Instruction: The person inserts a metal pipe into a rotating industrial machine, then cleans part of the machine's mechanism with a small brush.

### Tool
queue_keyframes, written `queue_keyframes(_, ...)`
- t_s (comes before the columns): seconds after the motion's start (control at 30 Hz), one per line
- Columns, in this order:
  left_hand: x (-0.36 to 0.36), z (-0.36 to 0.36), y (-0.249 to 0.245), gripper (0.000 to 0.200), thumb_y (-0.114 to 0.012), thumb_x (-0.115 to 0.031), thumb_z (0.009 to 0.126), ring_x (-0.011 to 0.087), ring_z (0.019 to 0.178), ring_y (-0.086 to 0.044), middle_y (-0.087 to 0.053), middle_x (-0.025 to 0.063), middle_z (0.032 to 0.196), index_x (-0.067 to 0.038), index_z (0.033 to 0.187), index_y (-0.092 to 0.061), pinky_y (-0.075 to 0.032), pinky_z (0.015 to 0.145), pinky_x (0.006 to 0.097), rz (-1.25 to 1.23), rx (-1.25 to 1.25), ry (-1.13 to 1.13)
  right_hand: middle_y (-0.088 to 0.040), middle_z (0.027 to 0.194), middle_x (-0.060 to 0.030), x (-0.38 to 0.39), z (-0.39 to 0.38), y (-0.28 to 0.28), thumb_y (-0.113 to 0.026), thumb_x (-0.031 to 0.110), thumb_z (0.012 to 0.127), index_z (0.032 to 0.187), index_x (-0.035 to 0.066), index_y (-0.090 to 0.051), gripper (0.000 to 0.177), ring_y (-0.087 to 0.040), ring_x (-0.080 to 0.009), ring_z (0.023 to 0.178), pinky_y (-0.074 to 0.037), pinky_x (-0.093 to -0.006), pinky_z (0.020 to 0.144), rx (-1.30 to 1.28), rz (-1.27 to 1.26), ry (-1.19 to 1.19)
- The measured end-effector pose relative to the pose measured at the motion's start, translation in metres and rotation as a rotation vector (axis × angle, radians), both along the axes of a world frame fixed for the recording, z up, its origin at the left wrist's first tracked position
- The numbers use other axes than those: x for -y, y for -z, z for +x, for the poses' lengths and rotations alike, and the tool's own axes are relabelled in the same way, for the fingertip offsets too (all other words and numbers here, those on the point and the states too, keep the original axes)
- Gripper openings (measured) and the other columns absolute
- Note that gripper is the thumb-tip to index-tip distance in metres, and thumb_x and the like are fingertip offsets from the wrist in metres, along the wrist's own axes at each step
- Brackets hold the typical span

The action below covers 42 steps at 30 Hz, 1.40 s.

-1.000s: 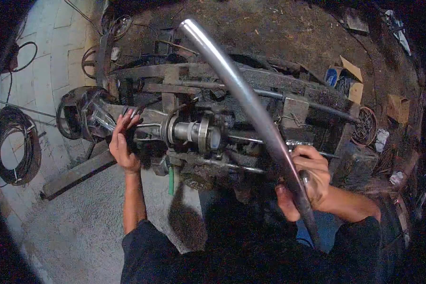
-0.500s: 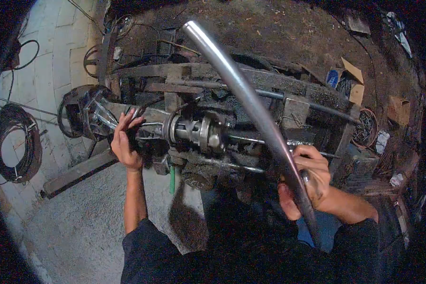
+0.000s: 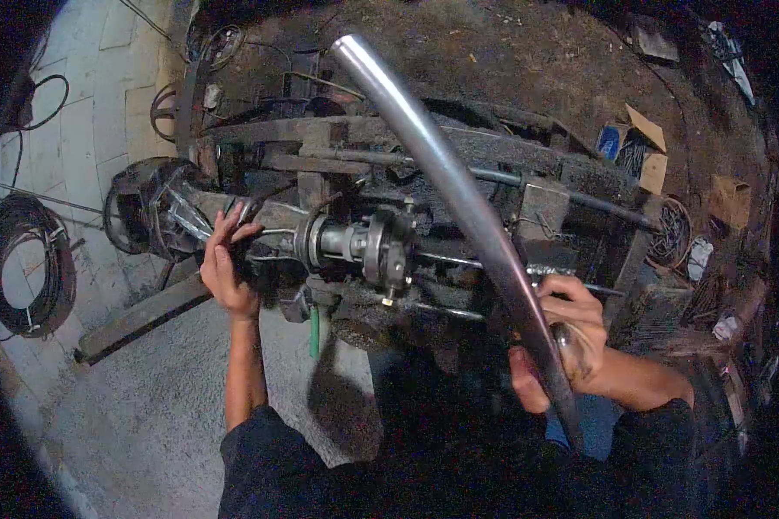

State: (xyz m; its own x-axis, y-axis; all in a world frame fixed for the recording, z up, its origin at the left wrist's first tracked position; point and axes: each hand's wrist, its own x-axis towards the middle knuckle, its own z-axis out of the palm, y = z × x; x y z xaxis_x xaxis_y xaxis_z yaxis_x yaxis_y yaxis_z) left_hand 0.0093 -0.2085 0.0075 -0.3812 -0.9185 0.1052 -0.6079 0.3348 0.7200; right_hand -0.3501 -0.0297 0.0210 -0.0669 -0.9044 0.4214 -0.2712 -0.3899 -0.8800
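My left hand (image 3: pixel 230 264) rests beside a dark metal machine housing (image 3: pixel 268 203), its fingers stretched and a little apart near a curved metal piece. Right of that hand, a shiny shaft (image 3: pixel 337 240) carries a round flange (image 3: pixel 387 253) with bolts sticking out. A thin metal rod (image 3: pixel 448 258) runs from the flange toward the right. My right hand (image 3: pixel 571 316) has curled fingers, partly behind a long, thick metal tube (image 3: pixel 459 182) close to the camera. A rounded shiny piece (image 3: pixel 566 339) lies against its palm side; what the fingers grip is hidden.
A coil of black cable (image 3: pixel 17 264) lies on the floor at left. Wooden beams (image 3: pixel 147 320) and a long bar (image 3: pixel 614 208) frame the machine. An open cardboard box (image 3: pixel 645 143) with thin metal pieces stands at upper right. A green piece (image 3: pixel 314 331) hangs below the shaft.
The flange has turned: its bolts now show above and below, where the part looked rounder and blurred before. Both hands and the tube are nearly in the same place.
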Motion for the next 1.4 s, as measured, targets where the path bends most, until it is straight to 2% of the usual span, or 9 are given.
queue_keyframes(0.13,-0.001,-0.002,-0.001,0.05,-0.025,-0.029,0.098,0.0337,0.112,-0.056,-0.065,0.0232,0.099,0.01,0.119,-0.05,-0.019,0.111,0.0484,-0.02,0.005,0.001,-0.054,0.06,-0.0055,0.003,-0.002,-0.005,-0.066,0.018,0.063,0.064,0.009,-0.051,0.018,-0.054,-0.0206,0.051,-0.044,-0.0358,0.054,-0.006,0.025,-0.032)
queue_keyframes(0.37,-0.002,-0.004,-0.004,0.05,-0.025,-0.029,0.098,0.0349,0.113,-0.055,-0.066,0.0214,0.096,0.01,0.118,-0.05,-0.019,0.111,0.0487,-0.006,-0.002,0.001,-0.054,0.059,-0.0051,-0.002,0.003,-0.003,-0.068,0.016,0.059,0.064,0.008,-0.052,0.019,-0.055,-0.0208,0.051,-0.044,-0.0358,0.055,0.001,0.055,-0.007)
queue_keyframes(0.8,0.002,0.0,-0.002,0.047,-0.03,-0.027,0.098,0.0273,0.107,-0.059,-0.062,0.0214,0.113,0.009,0.119,-0.051,-0.026,0.108,0.0437,-0.006,0.004,0.027,-0.055,0.06,-0.0055,-0.004,0.007,0.006,-0.068,0.017,0.059,0.065,0.007,-0.052,0.019,-0.056,-0.0211,0.051,-0.046,-0.0367,0.056,0.009,-0.066,0.067)
queue_keyframes(0.87,0.0,-0.006,-0.002,0.045,-0.032,-0.026,0.098,0.0207,0.092,-0.064,-0.066,0.0168,0.103,0.01,0.115,-0.055,-0.022,0.111,0.047,0.011,-0.063,-0.061,-0.054,0.06,-0.0051,-0.004,0.009,0.01,-0.066,0.015,0.059,0.066,0.007,-0.052,0.018,-0.055,-0.021,0.05,-0.046,-0.0371,0.057,0.044,-0.11,0.09)
queue_keyframes(0.9,0.0,-0.008,-0.004,0.044,-0.032,-0.025,0.098,0.0194,0.095,-0.062,-0.068,0.0135,0.093,0.007,0.116,-0.056,-0.024,0.11,0.0445,0.009,-0.036,-0.07,-0.054,0.06,-0.0049,-0.004,0.011,0.01,-0.063,0.012,0.059,0.069,0.007,-0.052,0.016,-0.054,-0.0211,0.05,-0.046,-0.0369,0.057,0.032,-0.104,0.124)
queue_keyframes(1.03,-0.002,-0.011,-0.007,0.043,-0.033,-0.026,0.098,0.0209,0.099,-0.06,-0.069,0.0113,0.085,0.004,0.115,-0.058,-0.027,0.108,0.0404,-0.015,0.017,-0.087,-0.052,0.057,-0.0049,-0.005,0.01,0.019,-0.059,0.008,0.059,0.069,0.007,-0.049,0.014,-0.053,-0.0219,0.048,-0.047,-0.0379,0.058,0.036,-0.253,0.193)
queue_keyframes(1.13,-0.005,-0.012,-0.005,0.042,-0.033,-0.026,0.099,0.0207,0.099,-0.06,-0.069,0.0103,0.084,0.003,0.115,-0.058,-0.028,0.107,0.0389,0.017,-0.041,-0.146,-0.051,0.056,-0.0042,-0.006,0.005,0.012,-0.058,0.009,0.058,0.069,0.008,-0.049,0.014,-0.053,-0.0222,0.048,-0.047,-0.0383,0.059,-0.045,-0.168,0.11)
queue_keyframes(1.3,-0.006,-0.011,-0.007,0.035,-0.037,-0.023,0.099,0.0183,0.093,-0.062,-0.07,0.0087,0.084,0.001,0.108,-0.062,-0.043,0.09,0.032,-0.089,-0.001,-0.083,-0.053,0.056,-0.0035,-0.01,0.007,0.008,-0.061,0.011,0.06,0.072,0.008,-0.052,0.015,-0.053,-0.0241,0.048,-0.048,-0.0388,0.061,-0.071,-0.187,0.119)
queue_keyframes(1.4,-0.009,-0.011,-0.008,0.033,-0.038,-0.021,0.099,0.0158,0.089,-0.062,-0.07,0.0078,0.083,0.0,0.106,-0.062,-0.043,0.089,0.0306,-0.076,0.016,-0.12,-0.054,0.061,-0.0055,-0.021,0.008,0.012,-0.062,0.013,0.06,0.079,0.008,-0.054,0.021,-0.055,-0.0277,0.056,-0.048,-0.0397,0.064,-0.14,-0.086,0.144)
